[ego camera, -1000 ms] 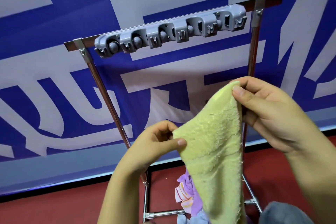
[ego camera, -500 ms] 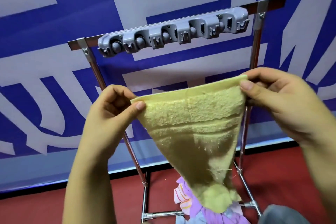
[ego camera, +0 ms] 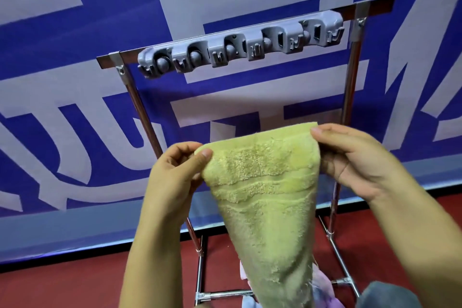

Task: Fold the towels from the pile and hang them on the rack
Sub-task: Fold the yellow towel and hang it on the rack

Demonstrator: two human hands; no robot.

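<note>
The yellow-green towel (ego camera: 265, 197) hangs in the air in front of the person, held by its upper edge between both hands, and it is below the top bar of the rack (ego camera: 370, 6) and nearer to the camera. The left hand (ego camera: 175, 172) pinches the left corner between thumb and curled fingers, and the right hand (ego camera: 355, 157) pinches the right corner in the same way, a little higher, so the upper edge rises gently to the right. From this edge the towel narrows downward to a hanging tail, so its long axis is near vertical and the cloth lies straight under both grips. The grey hook strip (ego camera: 240, 44) on the bar is above and behind the towel, well apart from it; the right hand looks nearer to the bar's right end. I judge that the towel is not yet folded neatly, and that a lift upward and forward is needed to reach the bar.

The towel is soft terry with a rough looped surface and flatter woven bands across it, and some loose threads at the lower edge. The rack is thin shiny metal tube; the hook strip looks like moulded plastic. At the bottom, partly hidden, lies the pile (ego camera: 322, 285) of pale lilac cloths, on a red floor (ego camera: 75, 282). Behind stands a blue and white banner (ego camera: 75, 82)
</note>
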